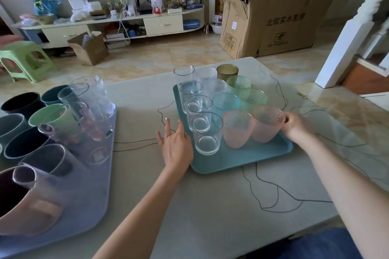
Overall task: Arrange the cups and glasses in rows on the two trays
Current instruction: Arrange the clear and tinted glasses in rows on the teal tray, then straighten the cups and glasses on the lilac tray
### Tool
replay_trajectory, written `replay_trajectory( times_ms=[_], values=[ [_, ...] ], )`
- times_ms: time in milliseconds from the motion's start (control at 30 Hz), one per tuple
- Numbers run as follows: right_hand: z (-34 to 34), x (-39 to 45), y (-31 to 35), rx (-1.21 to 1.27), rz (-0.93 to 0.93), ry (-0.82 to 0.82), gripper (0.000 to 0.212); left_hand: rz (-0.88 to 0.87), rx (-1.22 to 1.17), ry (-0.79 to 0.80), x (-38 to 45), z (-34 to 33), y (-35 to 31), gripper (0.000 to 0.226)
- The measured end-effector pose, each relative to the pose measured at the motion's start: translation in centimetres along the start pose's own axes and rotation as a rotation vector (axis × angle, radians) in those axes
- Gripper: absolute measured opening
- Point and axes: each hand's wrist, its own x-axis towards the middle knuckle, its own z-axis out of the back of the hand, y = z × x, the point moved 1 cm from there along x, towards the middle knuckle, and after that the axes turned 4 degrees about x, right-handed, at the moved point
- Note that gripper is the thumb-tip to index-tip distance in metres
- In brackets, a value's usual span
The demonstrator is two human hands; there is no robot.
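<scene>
A teal tray [242,160] in the middle of the table carries a row of clear glasses [207,132], green and blue textured cups, and two pink textured cups at the front. My right hand [294,125] grips the right pink cup [266,124] at its rim; the other pink cup [237,128] stands beside it. My left hand [176,145] rests with straight fingers at the tray's left edge, next to the nearest clear glass. A lavender tray [88,202] at the left holds dark, green and pink mugs and several clear glasses.
The grey table [200,206] has thin dark lines across its top and ends near my lap. Beyond it are a green stool [25,59], a low shelf unit with clutter, a large cardboard box [280,21] and a white post at the right.
</scene>
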Motion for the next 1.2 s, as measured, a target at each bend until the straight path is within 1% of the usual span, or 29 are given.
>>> replay_trajectory(
  times_ms=[67, 167, 200, 267, 367, 433, 500, 567, 600, 700, 767, 833, 867, 1000, 1100, 1200],
  values=[
    [0.1, 0.3, -0.4, -0.031, -0.013, -0.02, 0.017, -0.006, -0.049, 0.009, -0.1, 0.0, 0.0, 0.05],
    [0.8, -0.5, 0.2, -0.066, -0.013, 0.05, 0.011, 0.004, -0.14, 0.046, -0.2, 0.2, 0.4, 0.048],
    [1.2, -0.8, 0.4, -0.066, -0.022, 0.087, 0.014, 0.007, -0.158, 0.063, -0.3, 0.4, 0.5, 0.048],
    [2.1, -1.4, 0.5, -0.056, -0.085, 0.138, 0.025, 0.01, -0.215, 0.119, -0.5, 0.9, 0.7, 0.046],
    [3.9, -3.1, 1.3, -0.08, -0.168, 0.141, 0.037, 0.041, -0.343, 0.175, -1.8, 2.7, 0.7, 0.038],
    [5.0, -4.6, 2.4, -0.112, -0.164, 0.105, 0.039, 0.047, -0.32, 0.161, -3.3, 4.6, 1.0, 0.035],
    [5.7, -6.2, 4.1, -0.118, -0.131, 0.073, 0.039, 0.051, -0.299, 0.107, -4.8, 6.8, 1.6, 0.038],
    [5.8, -7.9, 6.6, -0.123, -0.061, 0.029, 0.035, -0.011, -0.245, 0.042, -5.9, 9.4, 2.3, 0.039],
    [5.6, -8.9, 8.1, -0.131, -0.019, -0.014, 0.033, -0.048, -0.227, 0.017, -6.3, 10.9, 2.6, 0.038],
    [4.1, -12.2, 11.9, -0.243, 0.051, -0.222, 0.031, -0.119, -0.269, -0.047, -7.1, 15.5, 3.8, 0.033],
    [2.7, -14.0, 13.8, -0.251, 0.116, -0.276, 0.028, -0.151, -0.318, -0.098, -7.5, 18.7, 4.8, 0.03],
    [0.8, -15.3, 15.4, -0.195, 0.234, -0.232, 0.026, -0.154, -0.376, -0.146, -7.9, 22.0, 6.0, 0.028],
    [-0.3, -16.0, 16.2, -0.157, 0.3, -0.177, 0.025, -0.137, -0.403, -0.174, -8.1, 23.5, 6.8, 0.028],
    [-6.2, -20.1, 18.9, -0.081, 0.463, 0.113, 0.025, -0.032, -0.446, -0.318, -8.2, 27.8, 12.6, 0.026],
    [-11.2, -22.6, 19.8, -0.127, 0.519, 0.264, 0.023, 0.088, -0.491, -0.419, -8.1, 29.7, 18.3, 0.025],
    [-15.6, -23.5, 19.9, -0.159, 0.49, 0.37, 0.017, 0.2, -0.482, -0.5, -7.9, 30.7, 24.1, 0.025]
  ],
)
